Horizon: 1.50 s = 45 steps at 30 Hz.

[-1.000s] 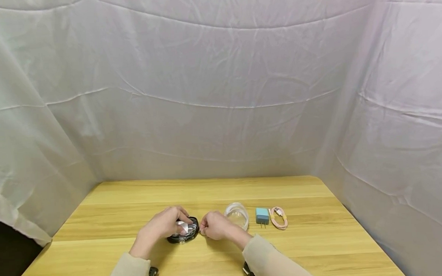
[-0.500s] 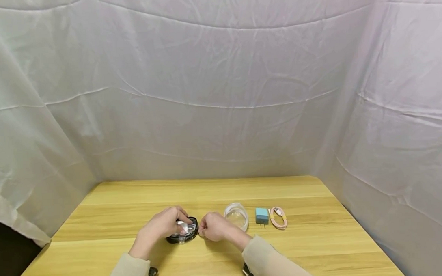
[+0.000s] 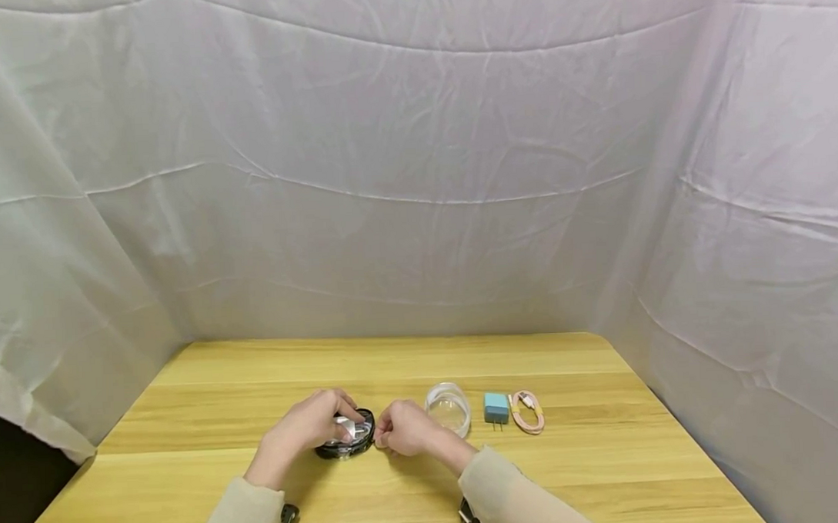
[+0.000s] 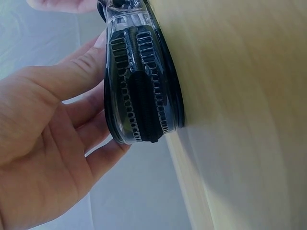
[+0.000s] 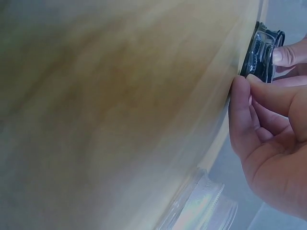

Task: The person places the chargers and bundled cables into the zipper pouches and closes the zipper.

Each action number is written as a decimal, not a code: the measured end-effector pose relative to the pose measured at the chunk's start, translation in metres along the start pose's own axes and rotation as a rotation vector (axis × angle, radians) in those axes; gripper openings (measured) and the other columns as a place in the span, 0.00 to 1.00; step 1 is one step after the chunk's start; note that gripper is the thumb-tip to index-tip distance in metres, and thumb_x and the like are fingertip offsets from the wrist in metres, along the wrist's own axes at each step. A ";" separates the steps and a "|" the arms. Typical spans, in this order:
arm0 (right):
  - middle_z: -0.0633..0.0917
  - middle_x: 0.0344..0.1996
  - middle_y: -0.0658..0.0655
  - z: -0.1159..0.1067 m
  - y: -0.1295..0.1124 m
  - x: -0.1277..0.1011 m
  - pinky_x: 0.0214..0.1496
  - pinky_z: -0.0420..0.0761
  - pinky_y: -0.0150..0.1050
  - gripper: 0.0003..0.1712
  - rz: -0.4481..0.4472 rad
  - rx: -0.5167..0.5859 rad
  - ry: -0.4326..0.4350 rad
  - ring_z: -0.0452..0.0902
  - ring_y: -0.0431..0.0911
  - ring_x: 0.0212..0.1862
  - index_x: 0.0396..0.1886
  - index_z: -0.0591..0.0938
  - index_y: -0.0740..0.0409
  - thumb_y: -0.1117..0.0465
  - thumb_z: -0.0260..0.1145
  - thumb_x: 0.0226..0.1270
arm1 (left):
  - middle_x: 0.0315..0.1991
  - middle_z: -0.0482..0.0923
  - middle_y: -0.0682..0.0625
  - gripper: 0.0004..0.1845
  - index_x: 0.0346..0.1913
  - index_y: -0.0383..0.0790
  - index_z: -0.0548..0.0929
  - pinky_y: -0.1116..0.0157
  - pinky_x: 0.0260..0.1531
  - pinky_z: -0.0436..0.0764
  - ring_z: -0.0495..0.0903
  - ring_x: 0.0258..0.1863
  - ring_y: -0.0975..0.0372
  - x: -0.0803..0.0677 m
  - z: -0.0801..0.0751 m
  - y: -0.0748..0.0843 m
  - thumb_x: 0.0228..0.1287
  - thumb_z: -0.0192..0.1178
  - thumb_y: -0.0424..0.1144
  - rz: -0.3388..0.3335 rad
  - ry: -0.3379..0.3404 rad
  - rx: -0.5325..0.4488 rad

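A small round clear pouch (image 3: 366,433) with black trim stands close over the table, with white and dark things showing inside. My left hand (image 3: 312,421) grips it from the left, fingers over the far side and thumb on the near face. In the left wrist view a dark zip (image 4: 144,96) runs along the pouch's edge. On the right side, thumb and forefinger of my right hand (image 3: 407,429) pinch together right at the pouch's edge. The right wrist view shows those fingertips (image 5: 241,88) against the pouch; what lies between them is hidden.
A second round clear pouch (image 3: 468,414) with white trim lies just beyond my right hand. To its right are a blue plug adapter (image 3: 496,407), prongs toward me, and a coiled pink cable (image 3: 541,420). Pale curtains (image 3: 419,254) surround the wooden table (image 3: 422,359).
My right fingertips have shifted very slightly left along with the pouch's edge. Both hands keep their hold, and the things on the right stay in place.
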State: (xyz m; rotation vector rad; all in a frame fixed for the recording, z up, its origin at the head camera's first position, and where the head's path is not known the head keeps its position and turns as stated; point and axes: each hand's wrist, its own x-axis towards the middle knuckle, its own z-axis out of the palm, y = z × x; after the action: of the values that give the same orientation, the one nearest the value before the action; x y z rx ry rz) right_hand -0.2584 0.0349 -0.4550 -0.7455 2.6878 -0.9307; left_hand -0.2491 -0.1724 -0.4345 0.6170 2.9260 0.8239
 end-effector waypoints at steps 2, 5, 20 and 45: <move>0.85 0.19 0.47 0.000 -0.001 0.000 0.22 0.79 0.28 0.12 -0.002 0.013 0.004 0.80 0.37 0.20 0.23 0.86 0.57 0.74 0.70 0.65 | 0.52 0.85 0.45 0.15 0.42 0.42 0.93 0.44 0.57 0.82 0.83 0.53 0.47 0.000 0.000 0.000 0.48 0.79 0.30 0.001 0.000 0.000; 0.85 0.18 0.47 0.001 -0.003 -0.002 0.22 0.79 0.28 0.12 -0.009 0.026 0.003 0.80 0.37 0.19 0.22 0.86 0.58 0.73 0.70 0.65 | 0.52 0.85 0.45 0.14 0.42 0.41 0.93 0.45 0.56 0.83 0.84 0.52 0.47 -0.001 -0.001 0.000 0.49 0.79 0.29 0.008 -0.005 -0.004; 0.85 0.18 0.49 0.001 -0.007 -0.002 0.22 0.79 0.29 0.12 0.005 0.058 -0.002 0.80 0.38 0.20 0.22 0.85 0.59 0.74 0.69 0.64 | 0.51 0.85 0.45 0.13 0.42 0.40 0.93 0.45 0.56 0.82 0.83 0.52 0.47 -0.001 -0.003 -0.001 0.51 0.78 0.29 0.006 -0.011 -0.022; 0.85 0.24 0.57 -0.006 0.006 0.014 0.26 0.85 0.33 0.10 0.040 0.159 0.037 0.81 0.44 0.24 0.27 0.84 0.64 0.79 0.64 0.64 | 0.53 0.84 0.45 0.10 0.42 0.41 0.92 0.43 0.57 0.81 0.82 0.53 0.47 -0.005 -0.012 0.003 0.56 0.78 0.35 0.006 -0.046 -0.025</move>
State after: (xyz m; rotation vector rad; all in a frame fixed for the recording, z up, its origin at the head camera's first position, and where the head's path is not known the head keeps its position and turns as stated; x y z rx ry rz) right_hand -0.2749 0.0348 -0.4542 -0.6444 2.6111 -1.1430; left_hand -0.2453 -0.1777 -0.4224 0.6351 2.8690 0.8345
